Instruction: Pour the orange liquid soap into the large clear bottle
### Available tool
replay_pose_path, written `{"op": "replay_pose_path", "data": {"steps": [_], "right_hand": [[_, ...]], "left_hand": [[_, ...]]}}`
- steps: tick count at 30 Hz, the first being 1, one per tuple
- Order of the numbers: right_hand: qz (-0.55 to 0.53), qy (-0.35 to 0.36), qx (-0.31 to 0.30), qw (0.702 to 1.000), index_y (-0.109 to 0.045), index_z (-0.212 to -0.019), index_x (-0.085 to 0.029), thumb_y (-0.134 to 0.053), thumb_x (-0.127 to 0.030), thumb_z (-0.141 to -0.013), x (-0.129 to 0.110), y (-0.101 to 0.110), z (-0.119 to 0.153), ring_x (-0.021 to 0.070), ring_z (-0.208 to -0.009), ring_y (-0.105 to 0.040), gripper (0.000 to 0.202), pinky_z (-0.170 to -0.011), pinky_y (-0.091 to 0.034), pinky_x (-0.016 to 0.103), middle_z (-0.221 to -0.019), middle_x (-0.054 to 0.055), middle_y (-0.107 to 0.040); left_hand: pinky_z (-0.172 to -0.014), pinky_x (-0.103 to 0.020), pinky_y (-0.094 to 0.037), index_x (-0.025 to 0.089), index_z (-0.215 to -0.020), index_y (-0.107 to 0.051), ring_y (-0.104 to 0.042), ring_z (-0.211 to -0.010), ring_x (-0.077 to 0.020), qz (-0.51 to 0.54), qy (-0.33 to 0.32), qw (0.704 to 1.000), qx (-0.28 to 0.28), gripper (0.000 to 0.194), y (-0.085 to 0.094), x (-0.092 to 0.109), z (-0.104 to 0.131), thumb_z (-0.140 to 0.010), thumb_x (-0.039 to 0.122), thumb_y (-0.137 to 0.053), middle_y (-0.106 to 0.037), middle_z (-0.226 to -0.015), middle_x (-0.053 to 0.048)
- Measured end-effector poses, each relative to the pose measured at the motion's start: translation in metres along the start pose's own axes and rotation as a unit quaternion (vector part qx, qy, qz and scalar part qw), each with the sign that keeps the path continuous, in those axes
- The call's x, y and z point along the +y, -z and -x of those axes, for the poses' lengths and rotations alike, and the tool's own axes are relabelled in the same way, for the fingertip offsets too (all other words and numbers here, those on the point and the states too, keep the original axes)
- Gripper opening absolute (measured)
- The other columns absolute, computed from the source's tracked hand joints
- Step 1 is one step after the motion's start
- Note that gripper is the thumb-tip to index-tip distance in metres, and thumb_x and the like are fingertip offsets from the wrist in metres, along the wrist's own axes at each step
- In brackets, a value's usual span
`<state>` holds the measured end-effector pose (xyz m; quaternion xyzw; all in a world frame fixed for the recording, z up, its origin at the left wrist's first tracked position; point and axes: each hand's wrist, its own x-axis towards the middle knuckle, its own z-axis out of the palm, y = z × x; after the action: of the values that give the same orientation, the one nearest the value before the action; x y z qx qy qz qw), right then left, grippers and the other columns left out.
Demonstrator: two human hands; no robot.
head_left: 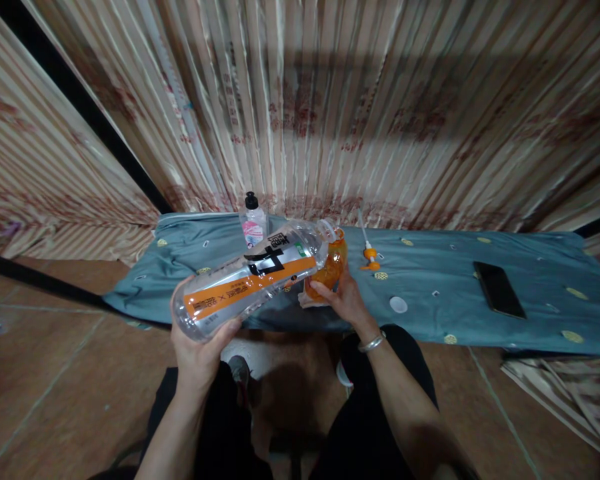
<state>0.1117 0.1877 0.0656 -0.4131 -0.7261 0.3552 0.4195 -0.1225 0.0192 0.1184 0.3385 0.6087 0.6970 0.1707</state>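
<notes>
Two grips, close together

Left hand (196, 353) is holding the clear bottle (253, 281) by its base, tilted, its neck meeting the orange bottle (331, 268), which the right hand (349, 299) is clasping near the table's (430, 287) front edge. Clear plastic is looking light, squeezable; its base is probably gripping best.

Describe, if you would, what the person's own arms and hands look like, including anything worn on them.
The left hand is bare, with no glove, ring or bracelet visible, and its forearm shows no sleeve. The right hand is also ungloved; a shiny silver-coloured bangle circles that wrist. No sleeve shows on the right forearm either.
</notes>
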Motion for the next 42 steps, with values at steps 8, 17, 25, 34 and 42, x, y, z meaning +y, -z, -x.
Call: {"op": "replay_pose_path", "data": {"steps": [8,17,25,34,42], "right_hand": [[0.016,-0.010,0.020,1.000,-0.043,-0.155,-0.017,-0.082,-0.055,-0.079,0.005,-0.005,0.000,0.0372,-0.135,-0.065,0.094,-0.116,-0.052,0.057,-0.147,0.019,-0.065],[0.018,-0.021,0.026,0.999,-0.044,-0.150,-0.016,-0.083,-0.057,-0.077,0.011,-0.009,-0.001,0.0384,-0.134,-0.067,0.092,-0.114,-0.053,0.058,-0.146,0.021,-0.065],[0.025,-0.011,0.041,0.999,-0.043,-0.151,-0.014,-0.084,-0.060,-0.074,0.022,-0.016,-0.002,0.0397,-0.130,-0.070,0.098,-0.110,-0.057,0.057,-0.144,0.024,-0.067],[0.043,-0.005,0.055,0.998,-0.045,-0.150,-0.014,-0.082,-0.061,-0.076,0.025,-0.020,-0.002,0.0401,-0.125,-0.072,0.095,-0.105,-0.059,0.058,-0.140,0.024,-0.069],[0.049,0.004,0.056,0.997,-0.050,-0.144,-0.012,-0.076,-0.071,-0.078,0.024,-0.020,0.000,0.0426,-0.121,-0.074,0.093,-0.102,-0.060,0.059,-0.138,0.026,-0.070]], "left_hand": [[-0.112,-0.053,-0.051,0.018,-0.135,-0.061,-0.070,-0.117,-0.0358,0.000,0.002,1.000,0.012,0.098,-0.005,0.007,0.000,-0.051,0.051,-0.099,-0.070,-0.126,-0.014],[-0.107,-0.051,-0.055,0.016,-0.125,-0.063,-0.071,-0.116,-0.0344,0.002,0.010,1.000,0.002,0.085,0.004,-0.007,-0.004,-0.053,0.044,-0.099,-0.072,-0.124,-0.014],[-0.105,-0.048,-0.057,0.018,-0.129,-0.063,-0.073,-0.114,-0.0329,0.006,0.017,1.000,0.001,0.088,0.005,-0.007,-0.004,-0.053,0.042,-0.098,-0.074,-0.120,-0.012],[-0.106,-0.050,-0.056,0.016,-0.131,-0.061,-0.073,-0.114,-0.0347,0.021,0.022,1.000,0.004,0.089,0.001,-0.006,-0.002,-0.055,0.045,-0.097,-0.075,-0.121,-0.015],[-0.105,-0.048,-0.057,0.017,-0.134,-0.060,-0.073,-0.113,-0.0345,0.028,0.024,0.999,0.003,0.092,0.003,-0.007,-0.001,-0.055,0.044,-0.098,-0.074,-0.123,-0.015]]}}
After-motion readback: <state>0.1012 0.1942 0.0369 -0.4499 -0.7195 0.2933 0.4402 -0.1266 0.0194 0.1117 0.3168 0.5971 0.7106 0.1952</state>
